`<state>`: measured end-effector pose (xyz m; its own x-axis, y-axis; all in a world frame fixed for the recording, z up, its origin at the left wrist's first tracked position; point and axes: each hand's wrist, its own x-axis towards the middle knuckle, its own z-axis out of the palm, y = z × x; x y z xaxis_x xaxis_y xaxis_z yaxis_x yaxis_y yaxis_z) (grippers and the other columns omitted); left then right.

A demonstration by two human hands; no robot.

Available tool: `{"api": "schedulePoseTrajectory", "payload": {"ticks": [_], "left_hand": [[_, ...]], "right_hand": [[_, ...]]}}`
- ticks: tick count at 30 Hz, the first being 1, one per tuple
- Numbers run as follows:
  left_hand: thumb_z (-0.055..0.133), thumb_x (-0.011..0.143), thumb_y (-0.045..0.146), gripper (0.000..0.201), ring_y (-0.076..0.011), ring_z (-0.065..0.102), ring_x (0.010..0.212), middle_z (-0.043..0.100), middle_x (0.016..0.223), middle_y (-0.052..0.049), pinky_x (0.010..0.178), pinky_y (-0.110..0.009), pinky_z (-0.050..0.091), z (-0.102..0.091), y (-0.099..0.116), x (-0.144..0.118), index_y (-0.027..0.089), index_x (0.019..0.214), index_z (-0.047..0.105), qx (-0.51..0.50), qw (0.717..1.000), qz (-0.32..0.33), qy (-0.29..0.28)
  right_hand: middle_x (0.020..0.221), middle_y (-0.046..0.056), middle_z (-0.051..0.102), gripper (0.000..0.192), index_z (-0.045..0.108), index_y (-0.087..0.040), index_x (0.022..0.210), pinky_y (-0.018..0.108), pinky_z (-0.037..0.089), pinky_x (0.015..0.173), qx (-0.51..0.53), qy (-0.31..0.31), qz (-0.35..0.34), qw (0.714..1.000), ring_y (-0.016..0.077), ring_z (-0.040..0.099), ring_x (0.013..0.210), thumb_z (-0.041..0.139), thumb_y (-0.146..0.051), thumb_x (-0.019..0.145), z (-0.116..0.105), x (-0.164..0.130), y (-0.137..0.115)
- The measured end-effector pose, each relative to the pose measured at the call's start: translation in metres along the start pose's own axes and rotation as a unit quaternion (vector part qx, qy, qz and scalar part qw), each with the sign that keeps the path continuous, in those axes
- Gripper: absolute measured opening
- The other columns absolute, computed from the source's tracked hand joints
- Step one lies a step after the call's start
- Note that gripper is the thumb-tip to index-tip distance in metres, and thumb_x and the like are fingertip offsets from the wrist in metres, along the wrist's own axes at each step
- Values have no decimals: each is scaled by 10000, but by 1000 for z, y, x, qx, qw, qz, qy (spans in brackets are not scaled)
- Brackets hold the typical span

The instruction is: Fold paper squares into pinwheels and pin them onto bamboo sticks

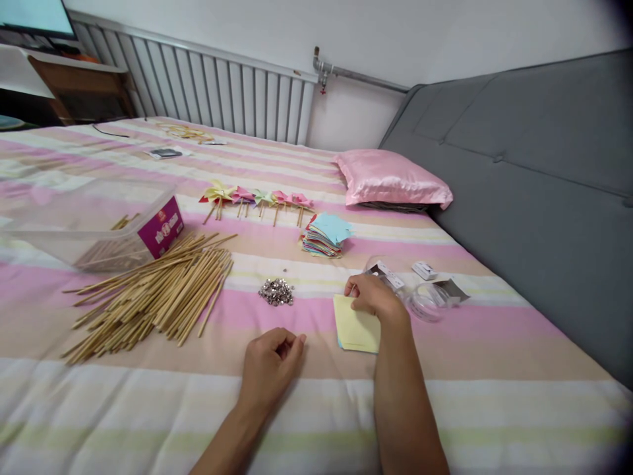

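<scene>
Striped bedding [148, 422] lies nearest my camera. On it, the yellow paper [357, 330] sits partly beneath my right hand [376, 297], which bends over its far edge; I can't tell whether it grips a sheet. Left of that, my left hand [271, 361] curls loosely closed. Farther left, a clear box [161, 227] holds wooden sticks [124, 223]. A radiator [222, 92] stands far left, a grey headboard [524, 152] right.

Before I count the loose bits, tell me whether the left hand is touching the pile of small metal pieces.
Apart. The head view shows striped bedding between the left hand and the pile of small metal pieces.
</scene>
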<state>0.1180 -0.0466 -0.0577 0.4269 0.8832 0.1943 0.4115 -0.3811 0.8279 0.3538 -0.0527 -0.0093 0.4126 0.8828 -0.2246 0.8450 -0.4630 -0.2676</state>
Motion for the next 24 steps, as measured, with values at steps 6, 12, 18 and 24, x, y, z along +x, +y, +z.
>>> {"api": "schedulePoseTrajectory", "payload": {"ticks": [6,12,18,24], "left_hand": [[537,798,384,327,-100,407,470,452,480,30,474,-213,325,0,0,-1,168,553,552,-9,1000,-2,-3],[536,794,392,323,-102,398,470,435,480,35,477,-215,322,0,0,0,168,561,555,-14,1000,-10,-6],[524,801,395,331,-106,413,483,457,493,26,490,-219,327,-1,0,-1,168,562,552,-8,1000,-14,-13],[517,807,404,334,-107,407,480,452,493,26,490,-222,326,0,-2,-1,169,572,551,-1,1000,-13,-19]], "right_hand": [[876,31,693,257,691,-203,828,216,376,630,20,55,-16,998,156,609,817,532,-39,711,5,9,-4],[1103,70,635,319,639,-176,1001,242,385,841,23,79,-35,996,175,553,1051,557,-33,727,5,11,-2],[1033,57,671,471,643,-182,1040,261,432,757,21,-11,-62,998,217,605,963,777,-195,589,-4,-7,2],[1186,112,588,843,554,-158,1202,296,413,832,7,-70,-98,993,275,556,1060,857,-291,427,1,-6,-7]]}}
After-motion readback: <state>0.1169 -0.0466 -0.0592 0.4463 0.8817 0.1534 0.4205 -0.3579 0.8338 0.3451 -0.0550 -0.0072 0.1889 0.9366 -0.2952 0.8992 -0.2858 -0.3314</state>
